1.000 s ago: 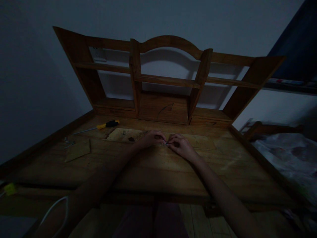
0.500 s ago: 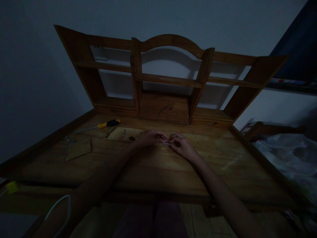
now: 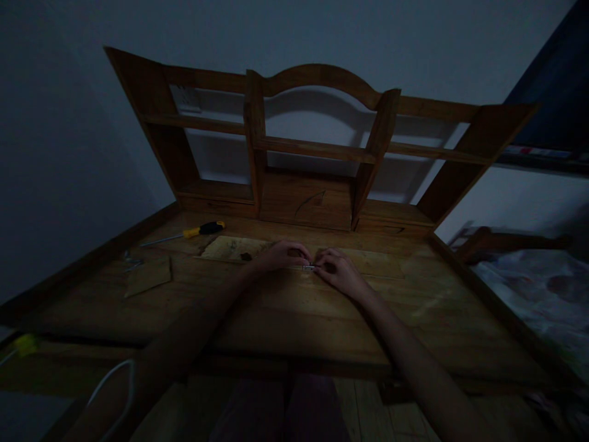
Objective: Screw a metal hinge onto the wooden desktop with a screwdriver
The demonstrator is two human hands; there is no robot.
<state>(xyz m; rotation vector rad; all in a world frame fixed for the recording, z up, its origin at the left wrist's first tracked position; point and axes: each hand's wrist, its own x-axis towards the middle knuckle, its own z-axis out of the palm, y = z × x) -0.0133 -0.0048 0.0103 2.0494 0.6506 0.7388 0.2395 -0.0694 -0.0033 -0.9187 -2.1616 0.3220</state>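
Note:
In the middle of the wooden desk, a small silvery metal piece point(image 3: 308, 267) lies between my two hands; it looks flat and oblong, too small and dark to name more exactly. My left hand point(image 3: 286, 253) is closed in a pinch at its left end. From the right, my right hand point(image 3: 339, 270) pinches its other end between thumb and fingers. Beneath both hands runs a long pale wooden board point(image 3: 377, 263), its left part rough and stained with a dark spot. My fingertips hide part of the metal piece.
A yellow and black screwdriver point(image 3: 205, 229) lies at the back left. Nearer me are a small thin square board point(image 3: 148, 277) and several small metal bits point(image 3: 132, 263). A wooden shelf unit point(image 3: 317, 147) rises along the desk's back. Raised edges border both sides.
The metal piece has turned slightly and shows more of its flat face. Both hands keep their pinch in nearly the same place. The view has shifted very slightly.

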